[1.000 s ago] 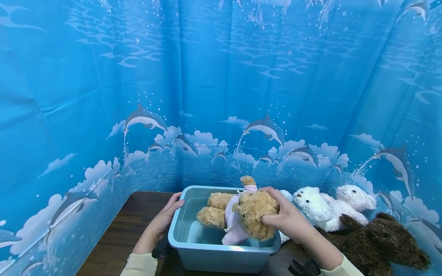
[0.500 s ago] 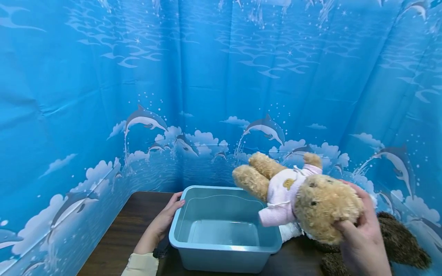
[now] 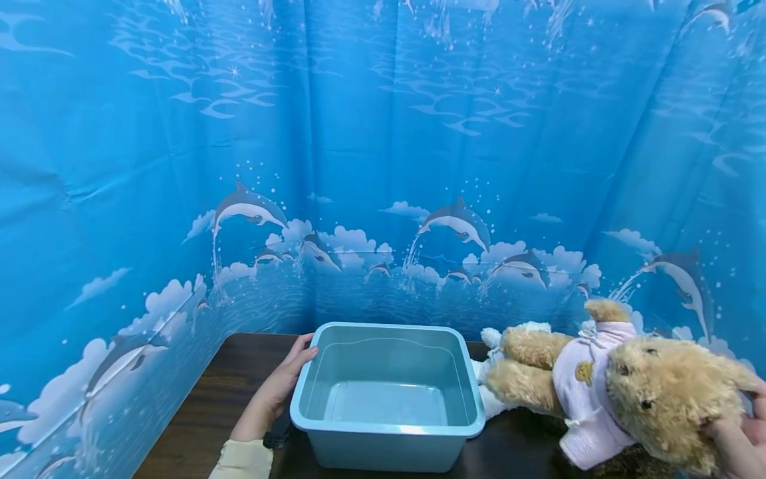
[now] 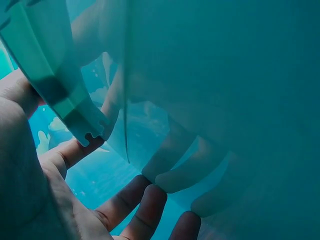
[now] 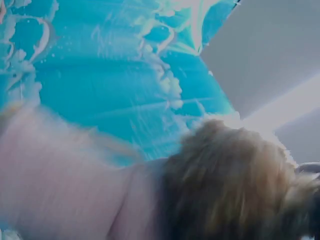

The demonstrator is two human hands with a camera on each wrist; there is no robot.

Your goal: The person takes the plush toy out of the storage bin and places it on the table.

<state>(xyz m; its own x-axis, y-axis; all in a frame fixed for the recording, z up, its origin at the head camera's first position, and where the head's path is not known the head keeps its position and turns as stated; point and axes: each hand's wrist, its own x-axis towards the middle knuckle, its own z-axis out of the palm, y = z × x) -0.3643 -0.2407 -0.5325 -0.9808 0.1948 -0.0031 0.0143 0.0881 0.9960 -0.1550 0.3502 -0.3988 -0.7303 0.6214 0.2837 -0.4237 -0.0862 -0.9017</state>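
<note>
The light blue plastic bin stands on the table, and nothing lies inside it. My left hand holds its left rim; in the left wrist view, fingertips touch the outer wall while the thumb reaches the rim. Off to the right, my right hand grips a tan teddy bear by the head near an ear. The bear wears a pale pink top and lies sideways, legs toward the bin. Part of my right hand is cut off by the frame edge. Motion blurs the bear in the right wrist view.
White plush toys show between the bin and the bear, mostly hidden. Dark brown plush peeks out below the bear. A blue dolphin-print curtain surrounds the dark wooden table.
My right hand has lifted the teddy bear out of the bin and carried it right, then lowered it over the other plush toys. My left hand has stayed at the bin's rim.
</note>
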